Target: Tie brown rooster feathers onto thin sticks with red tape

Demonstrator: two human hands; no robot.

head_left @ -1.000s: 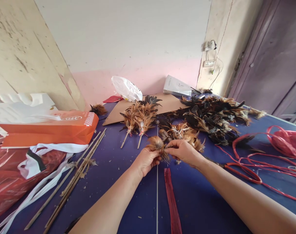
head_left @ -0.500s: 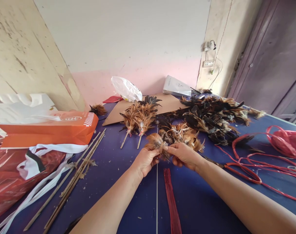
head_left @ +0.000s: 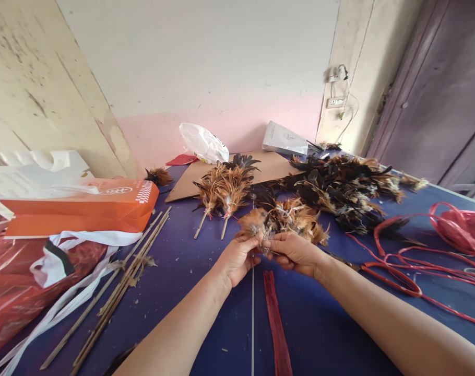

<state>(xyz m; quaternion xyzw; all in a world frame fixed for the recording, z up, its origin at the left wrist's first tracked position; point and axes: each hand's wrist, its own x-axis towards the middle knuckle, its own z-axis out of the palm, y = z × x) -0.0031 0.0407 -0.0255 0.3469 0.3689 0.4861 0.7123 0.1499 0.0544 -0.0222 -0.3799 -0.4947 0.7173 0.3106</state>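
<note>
Seen from above, a person's 2 bare hands meet over the near middle of a blue tabletop (head_left: 214, 313), holding a small feather bunch (head_left: 253, 222) between them. The left hand (head_left: 237, 261) pinches its gathered base between thumb and fingers; the right hand's (head_left: 300, 253) grip is also closed, thumb and forefinger pinching the same base from the right. Pinching there probably keeps the loose plumes from scattering and leaves the soft ends free to fan out; exactly how the quills lie is hidden by the fingers. The bunch's fluffy tips point far and slightly left, its base near, so its long axis seems to run roughly near to far, though the round spread makes that hard to judge. Just beyond the right hand lies a pile of brown feathers (head_left: 300, 216), likely placed within easy reach, with a larger heap of dark feathers (head_left: 343, 188) farther right. On the near side, a flat red strip (head_left: 275, 318) points toward the hands. Far left of them, 2 feather-topped sticks (head_left: 230, 190) lie with plumes far, over cardboard (head_left: 182, 185), and bare ends near, perhaps to spare the plumes. Thin bare sticks (head_left: 116, 297) lie at left; red ribbon (head_left: 462, 224) lies at right.
</note>
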